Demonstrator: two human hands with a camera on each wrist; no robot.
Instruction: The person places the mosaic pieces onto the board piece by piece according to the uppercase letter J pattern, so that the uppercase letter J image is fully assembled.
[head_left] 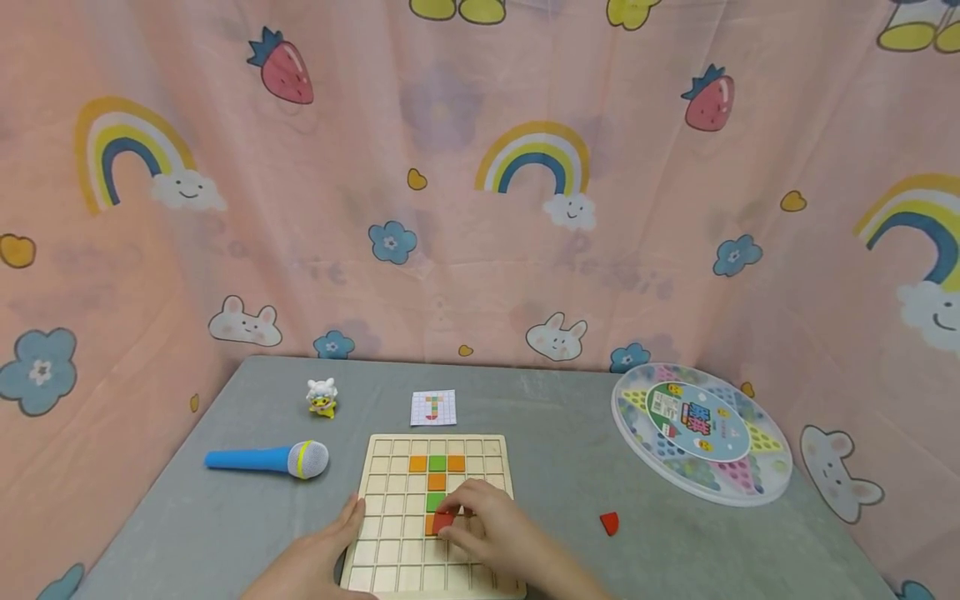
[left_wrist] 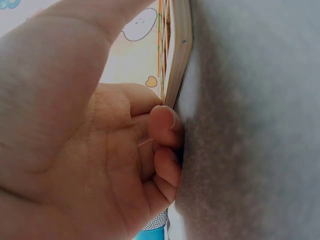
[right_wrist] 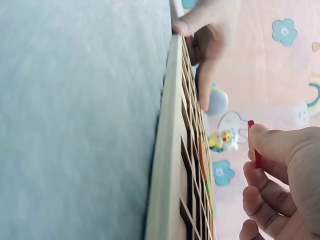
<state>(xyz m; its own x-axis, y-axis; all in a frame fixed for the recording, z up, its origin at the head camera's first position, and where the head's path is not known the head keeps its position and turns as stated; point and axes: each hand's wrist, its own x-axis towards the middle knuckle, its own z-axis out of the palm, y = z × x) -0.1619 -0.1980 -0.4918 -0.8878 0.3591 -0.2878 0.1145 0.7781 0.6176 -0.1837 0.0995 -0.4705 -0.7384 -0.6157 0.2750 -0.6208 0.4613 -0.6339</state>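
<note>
A square wooden grid board [head_left: 382,552] lies on the table. Orange and green square tiles [head_left: 437,482] sit in its cells, a row at the top with a column running down from it. My right hand [head_left: 498,529] pinches a thin red piece [right_wrist: 254,145] between thumb and fingers, above the board by the lowest orange tile [head_left: 429,524]. My left hand [head_left: 318,554] holds the board's near left corner, fingers along the left side and thumb at the near edge. In the left wrist view some fingers [left_wrist: 165,127] curl beside the board's edge.
Behind the board lies a pattern card [head_left: 433,408]. A blue toy microphone [head_left: 258,460] and a small figurine [head_left: 322,398] are on the left. To the right are a loose red quarter-round piece [head_left: 610,523] and a round game board [head_left: 701,433] near the curtain.
</note>
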